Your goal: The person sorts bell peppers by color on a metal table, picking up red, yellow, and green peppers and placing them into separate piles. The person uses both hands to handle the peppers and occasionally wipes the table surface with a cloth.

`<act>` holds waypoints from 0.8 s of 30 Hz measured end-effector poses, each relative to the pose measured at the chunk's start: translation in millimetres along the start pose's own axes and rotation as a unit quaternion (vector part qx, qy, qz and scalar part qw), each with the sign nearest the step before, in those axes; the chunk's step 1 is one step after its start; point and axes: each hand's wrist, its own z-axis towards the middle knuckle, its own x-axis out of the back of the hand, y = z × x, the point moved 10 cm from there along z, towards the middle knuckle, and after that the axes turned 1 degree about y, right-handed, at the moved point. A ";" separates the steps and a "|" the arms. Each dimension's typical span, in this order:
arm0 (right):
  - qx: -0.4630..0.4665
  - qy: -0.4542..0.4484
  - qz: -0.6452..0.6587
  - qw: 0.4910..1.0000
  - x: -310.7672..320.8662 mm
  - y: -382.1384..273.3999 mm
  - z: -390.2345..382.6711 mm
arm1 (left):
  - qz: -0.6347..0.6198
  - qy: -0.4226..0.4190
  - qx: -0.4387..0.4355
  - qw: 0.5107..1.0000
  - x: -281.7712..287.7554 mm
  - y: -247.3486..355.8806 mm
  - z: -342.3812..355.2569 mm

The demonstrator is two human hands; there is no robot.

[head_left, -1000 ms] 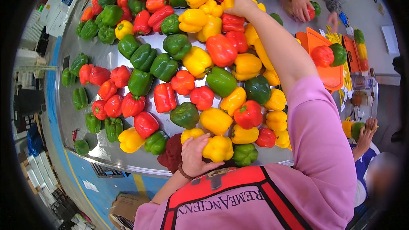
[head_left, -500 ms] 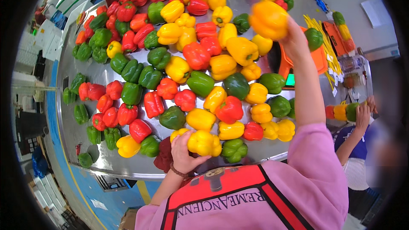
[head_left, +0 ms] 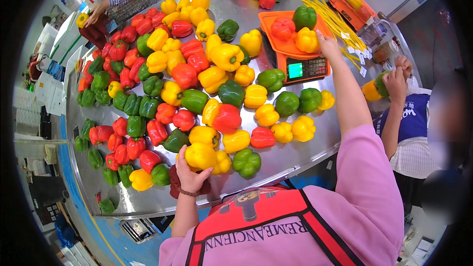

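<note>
My left hand (head_left: 191, 174) curls round a yellow bell pepper (head_left: 200, 155) at the table's near edge, thumb along its lower side; another yellow pepper (head_left: 222, 162) sits beside it. A dark red cloth (head_left: 176, 185) lies partly hidden under that wrist. Reaching far right, my right hand (head_left: 328, 47) is at the right side of a yellow bell pepper (head_left: 306, 40), some fingers hidden. This pepper rests on the orange tray (head_left: 276, 45) of a scale with a lit green display (head_left: 295, 70). Also on the tray are a red pepper (head_left: 283, 28) and a green pepper (head_left: 304, 18).
Red, yellow and green peppers cover much of the metal table (head_left: 290, 160). Yellow strips (head_left: 329, 17) with white tags lie beyond the scale. At right a co-worker's hands (head_left: 398, 81) hold peppers; another person (head_left: 116, 0) at far left holds a yellow one.
My right hand has brought the yellow pepper down onto the scale tray. My left hand stays at the near edge on a yellow pepper. The view has shifted, showing more of the scale.
</note>
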 end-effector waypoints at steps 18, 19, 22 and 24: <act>0.074 0.156 0.070 0.983 -5.1 112.4 -181.7 | -0.050 0.007 0.019 0.999 -2.5 -7.8 -2.2; 0.068 0.163 0.078 0.981 -4.6 115.3 -182.6 | -0.047 0.007 0.019 0.999 -2.6 -7.5 -2.1; 0.050 0.161 0.106 0.980 -6.1 121.1 -177.9 | -0.034 0.010 0.019 0.999 -1.2 -6.5 -2.8; 0.035 0.131 0.126 0.983 -9.5 115.5 -165.6 | -0.035 0.015 0.018 0.999 -1.2 -7.8 -3.4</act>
